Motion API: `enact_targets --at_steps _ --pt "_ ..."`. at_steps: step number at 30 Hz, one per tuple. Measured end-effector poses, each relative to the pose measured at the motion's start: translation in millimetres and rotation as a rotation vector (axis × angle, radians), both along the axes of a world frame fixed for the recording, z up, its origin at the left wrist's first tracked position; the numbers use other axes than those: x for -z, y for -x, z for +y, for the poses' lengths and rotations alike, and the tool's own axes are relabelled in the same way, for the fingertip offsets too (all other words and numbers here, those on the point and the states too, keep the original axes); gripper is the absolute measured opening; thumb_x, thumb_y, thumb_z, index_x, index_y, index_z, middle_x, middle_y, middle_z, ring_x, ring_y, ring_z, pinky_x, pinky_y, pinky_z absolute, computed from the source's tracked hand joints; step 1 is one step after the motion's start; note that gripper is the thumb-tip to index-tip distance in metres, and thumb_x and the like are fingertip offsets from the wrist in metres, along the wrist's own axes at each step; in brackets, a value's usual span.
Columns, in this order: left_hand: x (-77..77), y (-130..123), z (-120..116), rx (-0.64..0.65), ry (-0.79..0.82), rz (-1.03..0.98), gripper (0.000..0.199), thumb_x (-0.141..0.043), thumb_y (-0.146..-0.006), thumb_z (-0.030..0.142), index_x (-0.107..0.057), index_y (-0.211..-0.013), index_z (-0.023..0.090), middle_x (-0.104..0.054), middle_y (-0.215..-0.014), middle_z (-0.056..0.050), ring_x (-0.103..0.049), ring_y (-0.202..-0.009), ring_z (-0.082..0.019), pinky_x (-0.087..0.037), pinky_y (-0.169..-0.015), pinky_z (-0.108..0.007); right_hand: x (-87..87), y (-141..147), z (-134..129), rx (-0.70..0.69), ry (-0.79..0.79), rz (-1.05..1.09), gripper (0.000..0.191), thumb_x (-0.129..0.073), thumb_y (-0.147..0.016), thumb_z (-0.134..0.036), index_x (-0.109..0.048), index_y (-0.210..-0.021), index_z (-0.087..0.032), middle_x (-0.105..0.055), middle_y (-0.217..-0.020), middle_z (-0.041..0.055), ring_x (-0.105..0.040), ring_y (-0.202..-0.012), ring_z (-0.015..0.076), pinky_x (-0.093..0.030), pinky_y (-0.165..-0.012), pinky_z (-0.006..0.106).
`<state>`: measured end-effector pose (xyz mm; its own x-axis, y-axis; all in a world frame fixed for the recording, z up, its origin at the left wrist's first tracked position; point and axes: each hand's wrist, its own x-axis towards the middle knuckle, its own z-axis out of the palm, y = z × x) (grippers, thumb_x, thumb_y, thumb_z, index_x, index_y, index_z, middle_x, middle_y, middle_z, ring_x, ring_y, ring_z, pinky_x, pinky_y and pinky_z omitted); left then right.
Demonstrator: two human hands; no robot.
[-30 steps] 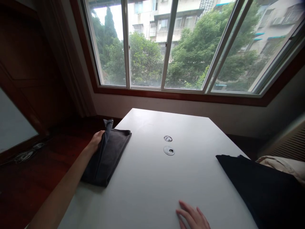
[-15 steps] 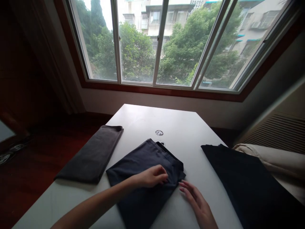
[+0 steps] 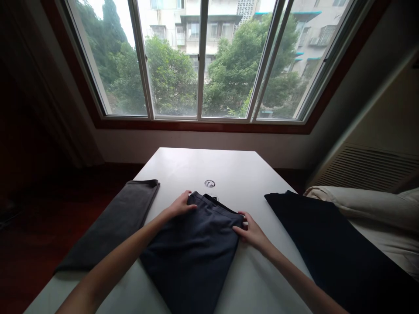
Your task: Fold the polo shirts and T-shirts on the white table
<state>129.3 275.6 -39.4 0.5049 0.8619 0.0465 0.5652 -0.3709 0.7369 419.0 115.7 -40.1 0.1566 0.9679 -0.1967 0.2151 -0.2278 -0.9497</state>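
Free tabletop (image 3: 203, 165) beyond the dark-blue garment (image 3: 196, 248)

A sliding window (image 3: 199, 61) in a red-brown frame (image 3: 203, 126) occupied 12 o'clock from the view's centre; green trees (image 3: 234, 72) and a pale building (image 3: 225, 19) stood beyond. A curtain (image 3: 49, 100) hung between 9 and 10; dark-red floor (image 3: 36, 248) lay at 8. A slatted panel (image 3: 363, 168) appeared at 3, pale bundled fabric (image 3: 363, 205) just below. A round opening (image 3: 210, 183) pierced the white table (image 3: 183, 168) at 6.

A home is suggested by the curtain (image 3: 72, 135), dark red floor (image 3: 26, 261) and folded clothes (image 3: 203, 248); an apartment block (image 3: 225, 30) is seen through the sliding window (image 3: 200, 65).
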Motion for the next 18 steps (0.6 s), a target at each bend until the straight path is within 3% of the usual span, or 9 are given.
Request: enact_targets --at_steps 4,8,11,13,18 --pt "-8.2 -9.7 16.0 0.069 0.059 0.002 0.068 -0.072 -0.071 0.033 -0.046 -0.131 0.019 -0.058 -0.129 -0.014 -0.056 -0.117 -0.03 -0.043 -0.101 -0.039 -2.2 -19.4 46.1 -0.186 -0.064 -0.147 0.049 -0.067 -0.063 -0.023 -0.052 -0.11 -0.019 -0.058 -0.089 0.0028 -0.059 -0.069 0.0159 -0.046 -0.051 0.024" --pt "-20.0 -18.4 55.9 0.03 0.085 0.019 0.053 -0.068 -0.076 0.031 -0.049 -0.125 0.022 -0.064 -0.111 -0.007 -0.062 -0.101 -0.025 -0.049 -0.09 -0.036 -18.4 -44.1 112.2 -0.251 -0.161 -0.419 0.046 -0.061 -0.064 -0.013 -0.056 -0.11 -0.02 -0.062 -0.09 0.0019 -0.06 -0.073 0.0161 -0.048 -0.063 0.026" --pt "-20.7 -33.7 90.0 -0.086 0.048 0.054 0.052 -0.066 -0.077 0.026 -0.047 -0.126 0.022 -0.066 -0.108 -0.006 -0.063 -0.099 -0.023 -0.049 -0.09 -0.036 -28.9 -53.4 165.0 -0.204 -0.216 -0.685 0.049 -0.06 -0.066 -0.007 -0.058 -0.113 -0.022 -0.065 -0.099 0.003 -0.06 -0.09 0.0192 -0.046 -0.078 0.027" --pt "-17.5 -46.3 109.3 -0.16 0.037 0.077 0.055 -0.066 -0.077 0.023 -0.044 -0.128 0.02 -0.065 -0.114 -0.009 -0.062 -0.103 -0.024 -0.047 -0.093 -0.036 -30.8 -54.5 192.9 -0.135 -0.225 -0.754 0.052 -0.058 -0.068 -0.005 -0.057 -0.118 -0.021 -0.064 -0.107 0.0055 -0.058 -0.1 0.0204 -0.043 -0.084 0.028" --pt "-7.3 -67.0 138.6 -0.31 0.032 0.109 0.051 -0.07 -0.072 0.021 -0.052 -0.119 0.017 -0.061 -0.124 -0.014 -0.058 -0.116 -0.026 -0.043 -0.098 -0.035 -19.8 -49.2 223.2 0.05 -0.154 -0.787 0.042 -0.052 -0.073 -0.003 -0.061 -0.111 -0.016 -0.061 -0.108 0.0095 -0.057 -0.101 0.0203 -0.042 -0.085 0.028"
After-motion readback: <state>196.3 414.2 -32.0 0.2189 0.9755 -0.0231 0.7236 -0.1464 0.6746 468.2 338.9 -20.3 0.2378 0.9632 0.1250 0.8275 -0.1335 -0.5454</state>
